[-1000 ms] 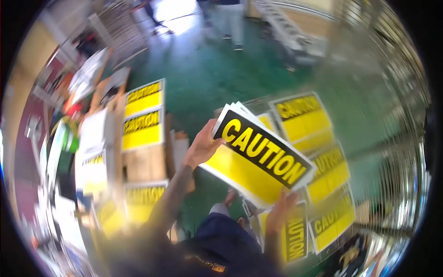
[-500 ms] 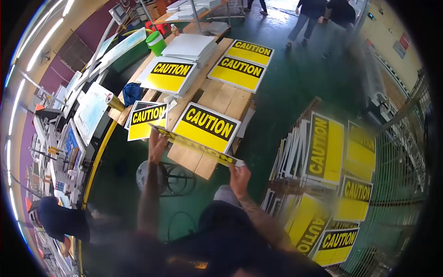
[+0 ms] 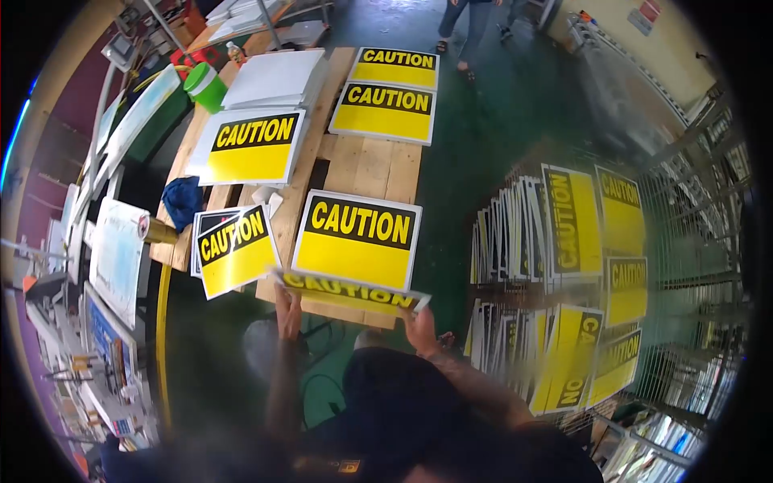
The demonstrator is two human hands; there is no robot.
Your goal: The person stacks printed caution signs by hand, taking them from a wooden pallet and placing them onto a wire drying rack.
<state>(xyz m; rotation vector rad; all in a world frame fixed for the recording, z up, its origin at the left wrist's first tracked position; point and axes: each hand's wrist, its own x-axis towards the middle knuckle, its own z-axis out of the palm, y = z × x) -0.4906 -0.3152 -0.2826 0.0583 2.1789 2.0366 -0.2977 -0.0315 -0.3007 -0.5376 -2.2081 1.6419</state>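
Note:
Between my two hands a yellow and black caution sign point(image 3: 350, 293) is held by its side edges, tilted so its face looks foreshortened. My left hand point(image 3: 288, 312) grips its left end and my right hand point(image 3: 420, 328) its right end, fingers closed on both. Just beyond it, a stack of caution signs point(image 3: 354, 249) lies on the wooden pallet table point(image 3: 386, 171), and the held sign overlaps its near edge in this view. Left of that, another caution sign point(image 3: 235, 256) rests askew over other sheets at the table's edge.
Farther back lie more caution signs point(image 3: 382, 113), white blank sheets point(image 3: 272, 79) and a green container point(image 3: 205, 88). A blue cloth point(image 3: 183, 201) is at the left edge. To the right, a wire rack point(image 3: 636, 282) holds many signs. A person's legs point(image 3: 465, 32) show at the back.
The held sign has swung from a steep slant to nearly level, showing more of its face. My view has turned, and the person at the left is out of sight.

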